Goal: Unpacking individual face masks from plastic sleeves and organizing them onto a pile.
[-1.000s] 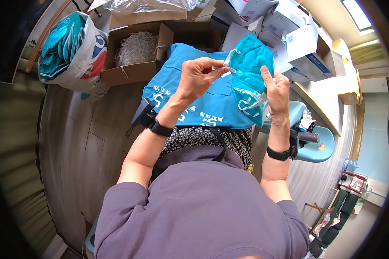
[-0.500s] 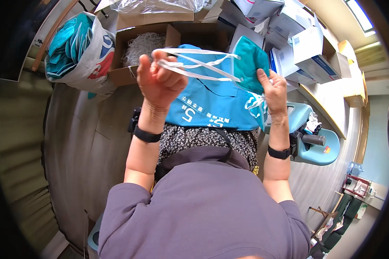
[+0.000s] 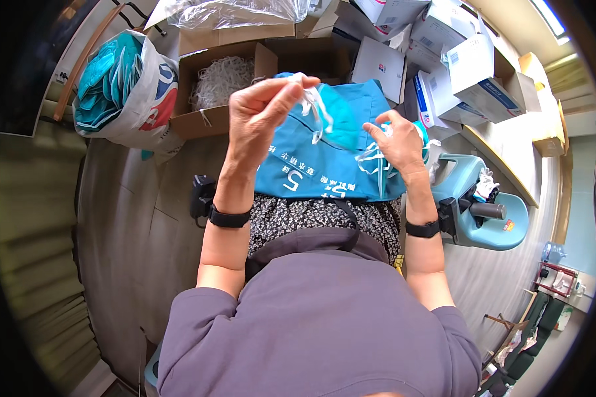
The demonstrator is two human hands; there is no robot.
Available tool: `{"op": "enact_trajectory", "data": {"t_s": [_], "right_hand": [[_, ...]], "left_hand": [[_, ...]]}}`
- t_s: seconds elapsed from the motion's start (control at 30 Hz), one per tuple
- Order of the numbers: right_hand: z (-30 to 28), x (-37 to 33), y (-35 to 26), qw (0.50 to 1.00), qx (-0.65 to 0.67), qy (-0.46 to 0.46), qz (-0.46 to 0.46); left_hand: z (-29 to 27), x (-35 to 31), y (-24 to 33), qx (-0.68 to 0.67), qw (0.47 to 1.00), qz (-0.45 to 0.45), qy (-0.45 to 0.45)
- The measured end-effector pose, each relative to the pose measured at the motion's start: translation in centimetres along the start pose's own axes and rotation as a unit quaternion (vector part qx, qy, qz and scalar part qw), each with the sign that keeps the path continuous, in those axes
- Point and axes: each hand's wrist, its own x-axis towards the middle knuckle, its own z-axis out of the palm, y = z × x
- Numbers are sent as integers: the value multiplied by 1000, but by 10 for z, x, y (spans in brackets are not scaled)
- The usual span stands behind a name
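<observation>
1. Head view shows the person seated, both hands raised over a teal cloth (image 3: 311, 165) spread across the lap.
2. The left hand (image 3: 261, 116) is closed in a pinch, thumb against fingertips, on the white elastic straps (image 3: 314, 106) of a teal face mask (image 3: 341, 122), which hangs between the hands just above the cloth.
3. The right hand (image 3: 397, 142) is loosely curled, gripping a clear plastic wrapper (image 3: 374, 162); whether it also touches the mask cannot be told.
4. Judging by its look, the mask is very light and soft, its cup easy to crush; the straps are thin, stretchy and apt to tangle or slip, so the cup's rim or the strap roots look like the safest hold.
5. The wrapper seems slick and flimsy, and may slide out of a loose grip.
6. Room is tight ahead: an open cardboard box (image 3: 218, 79) of white shredded filling stands just beyond the left hand, with stacked white cartons (image 3: 444, 46) further right.
7. A printed sack (image 3: 129, 89) full of teal masks stands to the left, and a blue machine (image 3: 483, 208) sits near the right wrist.
8. The freest space lies over the lap.
</observation>
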Motion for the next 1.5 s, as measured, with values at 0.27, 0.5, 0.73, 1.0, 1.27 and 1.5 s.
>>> {"op": "enact_trajectory", "data": {"t_s": [0.27,0.5,0.73,1.0,1.27,1.5], "right_hand": [[-38,-6,-75,870,450,-121,-159],[-11,-4,-64,890,408,-125,-161],[-4,-5,-73,721,687,-33,78],[-19,46,-1,398,884,40,242],[-18,48,2,487,865,30,118],[-10,36,-34,461,866,-191,-38]], "left_hand": [[18,-13,-7,26,981,-159,-108],[17,-16,-6,61,973,-164,-153],[38,-24,-46,59,962,-223,-144],[43,-65,-43,-20,925,-341,-169],[6,-116,-34,-166,881,-431,-107],[24,-70,-43,-175,890,-409,-103]]}}
